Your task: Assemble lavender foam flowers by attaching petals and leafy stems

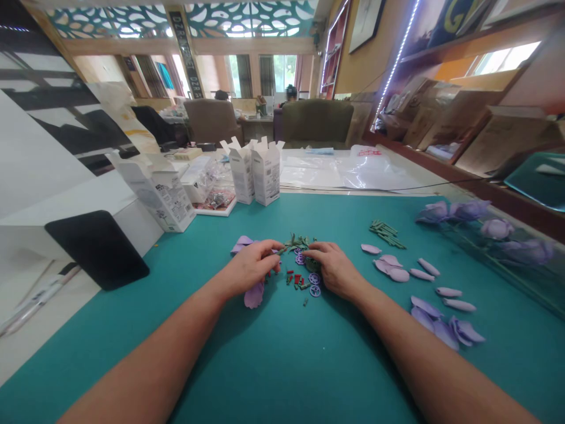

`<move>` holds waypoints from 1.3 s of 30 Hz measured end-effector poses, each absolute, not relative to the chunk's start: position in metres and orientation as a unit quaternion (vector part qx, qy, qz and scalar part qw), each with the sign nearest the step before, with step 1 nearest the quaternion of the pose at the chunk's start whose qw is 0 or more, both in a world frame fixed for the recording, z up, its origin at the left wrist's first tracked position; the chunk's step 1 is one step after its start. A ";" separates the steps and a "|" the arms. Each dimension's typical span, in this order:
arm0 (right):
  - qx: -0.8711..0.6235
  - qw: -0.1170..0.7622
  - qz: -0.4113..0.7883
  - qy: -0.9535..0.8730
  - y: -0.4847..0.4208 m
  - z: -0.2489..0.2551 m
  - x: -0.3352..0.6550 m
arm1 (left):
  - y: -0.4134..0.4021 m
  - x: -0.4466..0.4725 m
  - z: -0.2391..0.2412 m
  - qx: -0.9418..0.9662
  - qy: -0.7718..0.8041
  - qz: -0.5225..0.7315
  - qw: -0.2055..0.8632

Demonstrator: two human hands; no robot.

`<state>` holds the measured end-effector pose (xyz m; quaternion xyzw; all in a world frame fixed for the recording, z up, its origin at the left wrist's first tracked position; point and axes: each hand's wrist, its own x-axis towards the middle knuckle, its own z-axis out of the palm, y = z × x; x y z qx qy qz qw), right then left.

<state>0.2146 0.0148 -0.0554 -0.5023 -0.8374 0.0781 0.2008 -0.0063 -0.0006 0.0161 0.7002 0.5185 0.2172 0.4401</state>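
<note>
My left hand rests knuckles up on the teal mat, fingers curled over lilac petal pieces beneath it; its fingertips pinch at a small green part. My right hand lies opposite, fingers bent and pressed onto the pile of small green, red and purple parts. What each pinch holds is too small to name. Purple ring pieces lie just beside the right hand.
Loose lilac petals and more lie right of the hands, green rods behind them, finished purple flowers at far right. Open white cartons stand at the mat's back edge. A black pad sits at the left.
</note>
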 end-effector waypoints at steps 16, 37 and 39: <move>-0.537 0.150 0.061 -0.828 0.020 -0.055 0.227 | -0.002 -0.005 0.016 0.721 0.521 0.194 0.412; -0.562 0.114 0.005 -0.819 0.017 -0.048 0.233 | -0.003 -0.004 0.017 0.752 0.512 0.201 0.364; -0.572 0.104 -0.004 -0.814 0.017 -0.047 0.238 | -0.002 -0.005 0.015 0.754 0.511 0.198 0.362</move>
